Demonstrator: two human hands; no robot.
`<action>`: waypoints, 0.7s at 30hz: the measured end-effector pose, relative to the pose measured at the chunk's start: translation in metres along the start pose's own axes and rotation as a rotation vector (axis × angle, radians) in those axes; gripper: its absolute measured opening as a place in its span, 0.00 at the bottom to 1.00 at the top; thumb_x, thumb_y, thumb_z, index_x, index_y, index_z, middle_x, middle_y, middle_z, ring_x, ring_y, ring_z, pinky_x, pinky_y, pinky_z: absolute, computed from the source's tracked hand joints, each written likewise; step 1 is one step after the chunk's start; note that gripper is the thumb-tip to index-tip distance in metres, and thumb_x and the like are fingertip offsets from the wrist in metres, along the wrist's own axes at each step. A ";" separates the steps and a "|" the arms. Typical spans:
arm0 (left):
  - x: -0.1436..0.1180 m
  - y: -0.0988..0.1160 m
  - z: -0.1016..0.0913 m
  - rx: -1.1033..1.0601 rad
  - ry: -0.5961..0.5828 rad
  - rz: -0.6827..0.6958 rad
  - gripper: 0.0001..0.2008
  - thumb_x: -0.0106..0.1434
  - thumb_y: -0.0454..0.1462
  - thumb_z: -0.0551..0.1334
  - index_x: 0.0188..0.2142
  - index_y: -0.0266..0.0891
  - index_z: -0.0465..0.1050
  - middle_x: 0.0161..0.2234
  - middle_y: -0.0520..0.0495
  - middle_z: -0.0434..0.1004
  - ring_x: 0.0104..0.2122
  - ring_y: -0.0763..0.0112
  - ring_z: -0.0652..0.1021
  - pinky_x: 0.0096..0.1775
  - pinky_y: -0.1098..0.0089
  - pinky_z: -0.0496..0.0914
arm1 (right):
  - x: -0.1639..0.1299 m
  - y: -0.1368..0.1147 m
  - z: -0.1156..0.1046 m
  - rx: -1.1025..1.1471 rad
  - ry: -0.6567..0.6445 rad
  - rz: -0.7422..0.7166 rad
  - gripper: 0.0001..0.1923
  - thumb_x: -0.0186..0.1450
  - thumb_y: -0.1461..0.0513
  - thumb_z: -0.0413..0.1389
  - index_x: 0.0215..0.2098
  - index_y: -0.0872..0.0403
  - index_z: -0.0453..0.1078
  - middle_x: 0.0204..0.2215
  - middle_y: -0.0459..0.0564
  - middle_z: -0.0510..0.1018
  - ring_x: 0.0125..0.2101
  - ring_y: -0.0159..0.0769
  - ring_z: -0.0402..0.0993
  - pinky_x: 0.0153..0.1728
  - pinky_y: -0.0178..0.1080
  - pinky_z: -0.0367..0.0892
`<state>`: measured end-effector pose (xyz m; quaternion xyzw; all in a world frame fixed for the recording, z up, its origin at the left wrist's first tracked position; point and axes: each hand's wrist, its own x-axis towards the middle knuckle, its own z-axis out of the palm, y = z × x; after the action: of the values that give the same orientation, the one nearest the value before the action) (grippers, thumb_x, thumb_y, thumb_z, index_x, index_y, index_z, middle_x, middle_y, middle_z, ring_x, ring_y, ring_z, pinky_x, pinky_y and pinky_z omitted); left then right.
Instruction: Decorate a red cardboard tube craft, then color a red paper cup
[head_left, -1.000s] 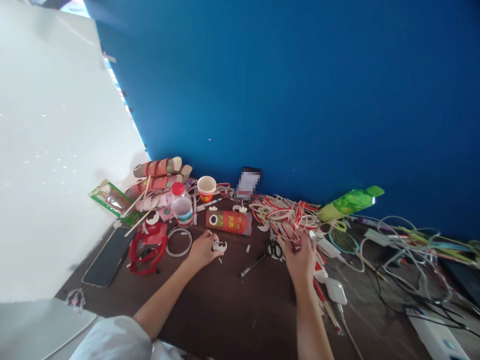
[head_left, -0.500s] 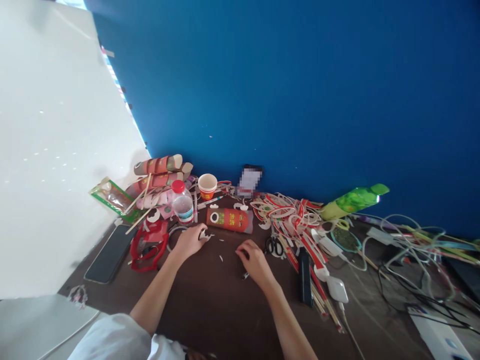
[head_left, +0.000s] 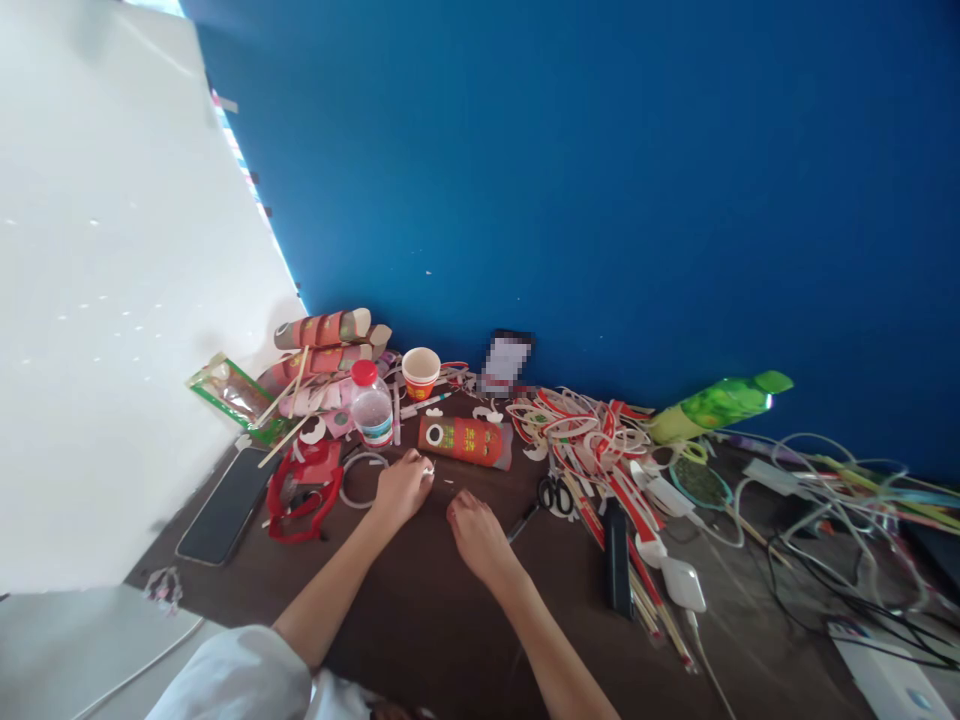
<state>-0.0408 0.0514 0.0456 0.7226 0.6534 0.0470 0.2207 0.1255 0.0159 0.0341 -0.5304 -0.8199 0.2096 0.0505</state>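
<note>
My left hand is closed, with small white paper scraps showing at its fingertips. My right hand is just to its right, fingers curled together low over the dark table; whatever they may hold is hidden. Beyond both hands lies a red paper fish tube with a white round eye and yellow writing. A thin pen-like tool rests beside my right hand, near black-handled scissors. Left of my left hand is a white ring.
A water bottle and paper cups stand behind. On the left are a phone, a red frame-like piece and more red tubes. Tangled paper strips, a black bar, a green bottle and cables lie right.
My right hand has moved left, closer to my left hand, and its fingers are more curled. My left hand has shifted slightly right and still holds white scraps. The view has shifted a little.
</note>
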 end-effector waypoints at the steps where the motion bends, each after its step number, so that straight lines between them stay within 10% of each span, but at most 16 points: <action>1: 0.000 0.000 0.001 0.007 0.002 0.003 0.10 0.67 0.38 0.53 0.43 0.42 0.71 0.45 0.45 0.72 0.43 0.64 0.77 0.37 0.70 0.67 | -0.001 -0.002 0.000 -0.022 -0.012 -0.005 0.14 0.64 0.74 0.46 0.35 0.58 0.72 0.37 0.57 0.77 0.39 0.41 0.74 0.42 0.40 0.65; 21: -0.004 0.011 0.004 0.206 0.119 0.029 0.11 0.67 0.30 0.51 0.44 0.39 0.70 0.44 0.39 0.67 0.45 0.56 0.71 0.41 0.61 0.68 | 0.044 0.021 0.007 0.010 0.157 -0.116 0.12 0.63 0.75 0.46 0.33 0.56 0.68 0.36 0.54 0.73 0.37 0.38 0.71 0.43 0.40 0.68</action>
<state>-0.0296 0.0464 0.0475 0.7466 0.6564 0.0257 0.1053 0.1223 0.0607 0.0134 -0.4966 -0.8417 0.1681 0.1292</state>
